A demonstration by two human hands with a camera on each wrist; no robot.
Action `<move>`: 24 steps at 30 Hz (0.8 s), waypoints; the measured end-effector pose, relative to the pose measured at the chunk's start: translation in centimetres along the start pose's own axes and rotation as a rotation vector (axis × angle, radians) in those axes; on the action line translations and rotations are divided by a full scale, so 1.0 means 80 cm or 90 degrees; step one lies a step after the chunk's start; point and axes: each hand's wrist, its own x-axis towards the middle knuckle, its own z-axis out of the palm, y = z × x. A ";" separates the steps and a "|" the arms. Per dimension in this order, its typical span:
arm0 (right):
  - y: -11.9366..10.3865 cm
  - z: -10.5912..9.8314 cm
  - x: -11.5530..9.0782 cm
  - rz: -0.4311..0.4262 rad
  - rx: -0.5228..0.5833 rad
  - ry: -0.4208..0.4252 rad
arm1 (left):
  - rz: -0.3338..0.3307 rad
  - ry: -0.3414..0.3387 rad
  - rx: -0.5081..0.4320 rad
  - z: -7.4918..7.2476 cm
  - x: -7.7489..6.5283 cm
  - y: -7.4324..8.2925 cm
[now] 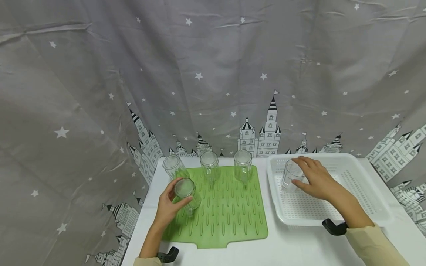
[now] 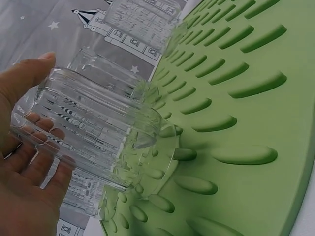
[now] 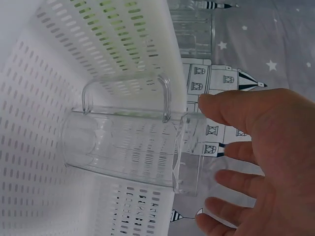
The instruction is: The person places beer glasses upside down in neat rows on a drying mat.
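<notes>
A clear glass mug (image 1: 185, 187) stands base-up at the front left of the green drying mat (image 1: 229, 218). My left hand (image 1: 168, 204) holds it near the base, thumb on one side and fingers on the other; its fingers show through the glass in the left wrist view. Over the white basket (image 1: 319, 220), my right hand (image 1: 316, 179) is spread around the upper end of another glass mug (image 3: 128, 142). In the right wrist view its thumb and fingers look apart from the glass. That mug's handle (image 3: 125, 78) points toward the basket's wall.
Along the mat's back edge stand three more glass mugs: one at the left (image 1: 173, 164), one in the middle (image 1: 209, 162), one at the right (image 1: 243, 162). A grey curtain (image 1: 213, 74) with stars and castles hangs behind the white table (image 1: 243, 255).
</notes>
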 end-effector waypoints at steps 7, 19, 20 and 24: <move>0.005 0.003 0.008 0.025 -0.003 -0.012 | 0.003 -0.010 -0.007 0.002 0.003 -0.005; 0.010 0.017 0.015 0.053 -0.022 -0.052 | -0.025 -0.049 -0.023 -0.001 0.007 -0.008; 0.010 0.018 0.016 0.052 -0.022 -0.053 | -0.028 -0.051 -0.027 -0.001 0.008 -0.008; 0.009 0.018 0.019 0.053 -0.013 -0.060 | -0.035 -0.061 -0.038 -0.003 0.009 -0.008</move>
